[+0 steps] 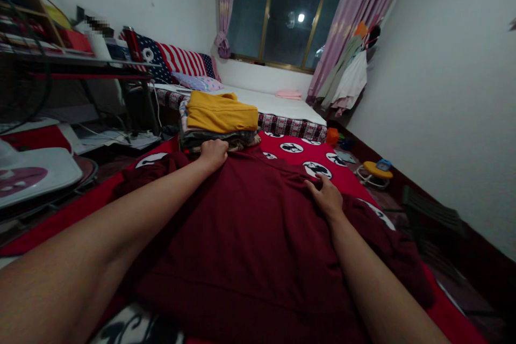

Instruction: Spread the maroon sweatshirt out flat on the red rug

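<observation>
A dark maroon garment (250, 231) lies spread over a red patterned bedspread (306, 153). My left hand (213, 153) is closed on the garment's far left edge, gripping the cloth. My right hand (327, 196) presses down near the far right edge, fingers curled into the fabric. Just beyond my left hand stands a pile of folded clothes (220, 123) with a mustard-yellow piece on top.
A second bed (278, 105) with a flag-pattern cushion (177, 62) runs to the window. A cluttered desk (80, 62) and a fan (24, 172) stand at the left. Clothes hang at the right by a pink curtain (350, 21). Toys (377, 169) lie on the floor.
</observation>
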The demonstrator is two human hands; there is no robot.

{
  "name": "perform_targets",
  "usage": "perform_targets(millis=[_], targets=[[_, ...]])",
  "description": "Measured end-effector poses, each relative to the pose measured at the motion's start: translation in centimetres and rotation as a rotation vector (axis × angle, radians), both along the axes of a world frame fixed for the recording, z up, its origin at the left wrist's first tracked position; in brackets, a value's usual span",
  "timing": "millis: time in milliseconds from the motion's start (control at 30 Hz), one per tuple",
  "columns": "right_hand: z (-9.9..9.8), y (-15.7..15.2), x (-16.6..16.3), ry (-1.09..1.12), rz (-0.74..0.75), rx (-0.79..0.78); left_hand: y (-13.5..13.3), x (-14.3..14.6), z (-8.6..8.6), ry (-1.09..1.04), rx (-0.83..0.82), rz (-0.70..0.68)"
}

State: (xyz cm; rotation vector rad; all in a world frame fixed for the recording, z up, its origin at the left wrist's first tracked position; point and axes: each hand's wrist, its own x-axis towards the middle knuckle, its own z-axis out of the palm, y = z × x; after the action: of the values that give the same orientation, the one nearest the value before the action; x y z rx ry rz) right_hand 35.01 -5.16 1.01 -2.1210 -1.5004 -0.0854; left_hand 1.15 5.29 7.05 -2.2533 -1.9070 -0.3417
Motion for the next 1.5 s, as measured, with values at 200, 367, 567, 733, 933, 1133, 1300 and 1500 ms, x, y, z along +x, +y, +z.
perform_targets(millis=[200, 367, 567, 733, 933, 1133, 1300, 1500], targets=[[0.2, 0.1, -0.4, -0.011, -0.024, -0.062, 0.5, 1.7, -1.7, -0.21, -0.177, 0.065], [0.3, 0.0, -0.6, -0.134, 0.083, -0.082, 1.2, 2.0, -3.1, -0.374, -0.229, -0.002], [5.3, 2.5, 1.1, -0.132, 0.129, -0.097, 1.3, 2.0, -1.2, -0.585, -0.172, -0.064], [7.8, 4.8, 1.3, -0.075, 0.043, 0.03, 1.1, 3.7, 0.2, -0.628, 0.087, -0.115], [3.1, 1.9, -2.1, -0.073, 0.149, 0.062, -4.1, 6.2, -3.9, -0.331, -0.139, -0.425], [-0.2, -5.3, -0.6, -0.229, 0.469, -0.045, -9.7, 4.3, -6.7, -0.171, -0.215, -0.62], [0.6, -8.7, 3.5, -0.366, 0.28, -0.171, -10.6, 1.1, -6.6, -0.173, -0.22, -0.562], [4.7, -17.1, 0.0, -0.273, 0.79, -0.136, -15.7, -3.7, -2.7, -0.303, -0.347, -0.831]])
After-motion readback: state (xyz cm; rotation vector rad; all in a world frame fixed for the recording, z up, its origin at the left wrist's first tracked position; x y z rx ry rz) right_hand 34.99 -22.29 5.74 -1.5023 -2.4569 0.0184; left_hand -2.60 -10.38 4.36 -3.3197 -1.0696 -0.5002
